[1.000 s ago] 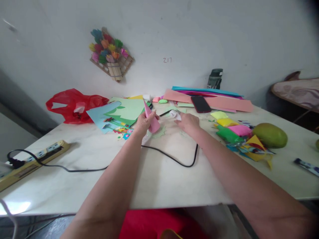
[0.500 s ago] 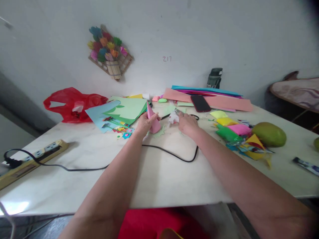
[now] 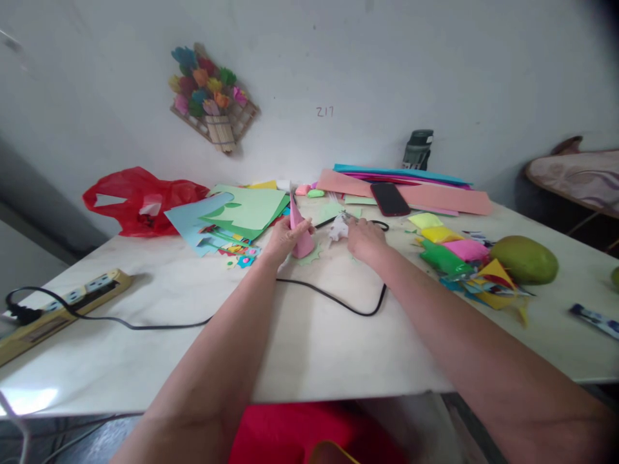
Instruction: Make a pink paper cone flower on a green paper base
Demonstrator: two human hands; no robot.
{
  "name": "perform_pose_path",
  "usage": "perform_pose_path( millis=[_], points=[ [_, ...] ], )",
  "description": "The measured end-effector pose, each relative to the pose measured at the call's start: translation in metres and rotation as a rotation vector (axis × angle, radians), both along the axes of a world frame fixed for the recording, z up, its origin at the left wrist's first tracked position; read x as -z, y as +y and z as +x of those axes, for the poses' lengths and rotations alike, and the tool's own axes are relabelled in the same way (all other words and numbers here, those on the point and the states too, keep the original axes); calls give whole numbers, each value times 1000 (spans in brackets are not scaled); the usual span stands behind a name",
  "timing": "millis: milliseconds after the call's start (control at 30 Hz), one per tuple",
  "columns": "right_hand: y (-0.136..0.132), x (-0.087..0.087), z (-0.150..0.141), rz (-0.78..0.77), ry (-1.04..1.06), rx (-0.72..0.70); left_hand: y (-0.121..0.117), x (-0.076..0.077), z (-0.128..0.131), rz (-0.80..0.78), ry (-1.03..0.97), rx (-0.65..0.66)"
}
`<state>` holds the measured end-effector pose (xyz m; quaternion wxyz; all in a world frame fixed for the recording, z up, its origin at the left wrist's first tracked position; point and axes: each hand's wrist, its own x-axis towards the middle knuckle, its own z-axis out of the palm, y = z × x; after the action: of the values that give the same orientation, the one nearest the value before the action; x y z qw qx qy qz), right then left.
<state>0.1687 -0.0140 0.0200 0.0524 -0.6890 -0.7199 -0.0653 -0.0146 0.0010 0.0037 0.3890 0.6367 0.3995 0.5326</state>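
Note:
My left hand (image 3: 284, 241) is closed around a pink paper cone (image 3: 301, 238), which stands point up at the middle of the table. The fingers wrap its left side and the thumb lies across its front. My right hand (image 3: 363, 237), its fingers bent, is at a small crumpled-looking white piece with grey spots (image 3: 339, 228); its exact kind is unclear. Those fingertips partly hide what they grip. Between the hands, a pale green paper cutout with a jagged edge (image 3: 312, 256) lies flat by the cone's base.
A black cord (image 3: 333, 301) runs from the power strip (image 3: 72, 309) across the table. Left are a red plastic bag (image 3: 145, 222) and green paper sheets (image 3: 251, 205). At right lie a phone (image 3: 389, 200), colourful clay packets (image 3: 442, 256), paper scraps (image 3: 498, 290) and a green fruit (image 3: 523, 260).
The pink cone, in my left hand, has shifted slightly right and stands a bit more upright. My right hand stays at the white piece, almost unmoved. The camera view has tilted a little.

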Motion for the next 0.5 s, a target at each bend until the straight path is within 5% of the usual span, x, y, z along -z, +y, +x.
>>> perform_pose_path(
  millis=[500],
  points=[
    [-2,-5,1,-134,53,-36,1,-4,-3,-23,58,35]
  ],
)
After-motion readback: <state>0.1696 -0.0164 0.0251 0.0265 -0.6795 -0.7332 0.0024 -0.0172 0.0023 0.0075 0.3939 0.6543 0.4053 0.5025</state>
